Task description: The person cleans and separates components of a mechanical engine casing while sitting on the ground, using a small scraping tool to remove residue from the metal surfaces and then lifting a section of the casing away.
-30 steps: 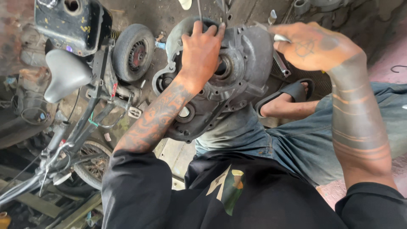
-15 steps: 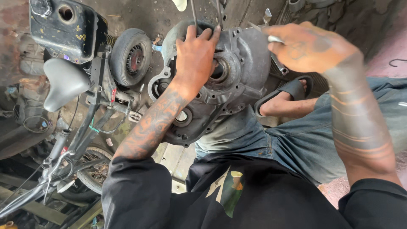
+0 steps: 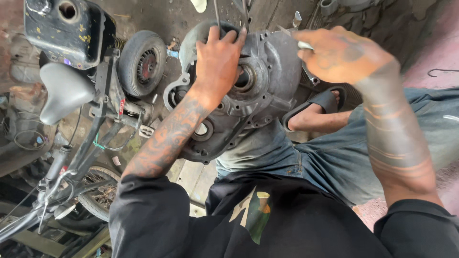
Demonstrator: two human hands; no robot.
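A greasy grey engine casing [image 3: 270,81] rests on my knee in front of me. My left hand [image 3: 217,62] lies over its upper part, fingers curled onto the rim beside the round bearing hole [image 3: 245,79]. My right hand [image 3: 342,52] is closed around a silver metal tool [image 3: 302,43], a wrench or driver, held at the casing's right edge. The tool's tip is partly hidden by my fingers.
A small scooter-like frame lies at left with a black fuel tank [image 3: 67,28], a grey saddle [image 3: 64,93] and a small wheel [image 3: 141,62]. A spoked wheel [image 3: 98,193] sits lower left. My sandalled foot [image 3: 320,107] is beneath the casing. Concrete floor is behind.
My right hand with the tool has shifted slightly toward the casing edge. My left hand stays on the casing; the view has moved a little.
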